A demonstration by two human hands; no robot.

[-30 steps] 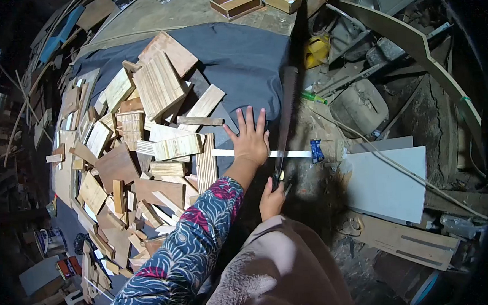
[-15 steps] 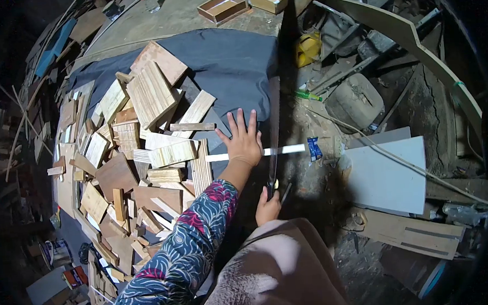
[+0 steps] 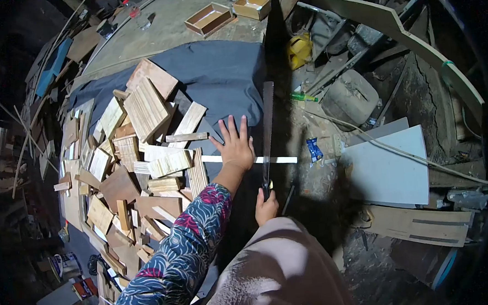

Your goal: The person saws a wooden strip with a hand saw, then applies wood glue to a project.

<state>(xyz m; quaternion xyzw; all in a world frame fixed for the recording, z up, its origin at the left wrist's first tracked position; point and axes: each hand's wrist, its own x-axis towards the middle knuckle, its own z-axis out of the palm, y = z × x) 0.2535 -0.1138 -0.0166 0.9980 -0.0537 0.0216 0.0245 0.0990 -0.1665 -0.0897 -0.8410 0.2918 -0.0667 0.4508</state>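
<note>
Widest of all, the table [image 3: 166, 32], dark blue cloth [image 3: 223, 65] draped over it, and what a heap of wood offcuts [image 3: 147, 105] on top! Off its right side sits a grey canister [image 3: 353, 100], contents hidden. Here's the saw [image 3: 268, 121], and up at the far end, the larger wooden box [image 3: 219, 25] shows a pale patch inside, the smaller wooden box [image 3: 246, 12] right beside it. Yellow container [image 3: 300, 51] next, its inside out of sight. Left hand [image 3: 234, 153] palm down, fingers apart; right hand [image 3: 266, 209] clamped round the saw's handle! Under that left palm runs the white strip [image 3: 283, 160], blade crossing it, end jutting towards a little blue wrapper [image 3: 314, 150]!
</note>
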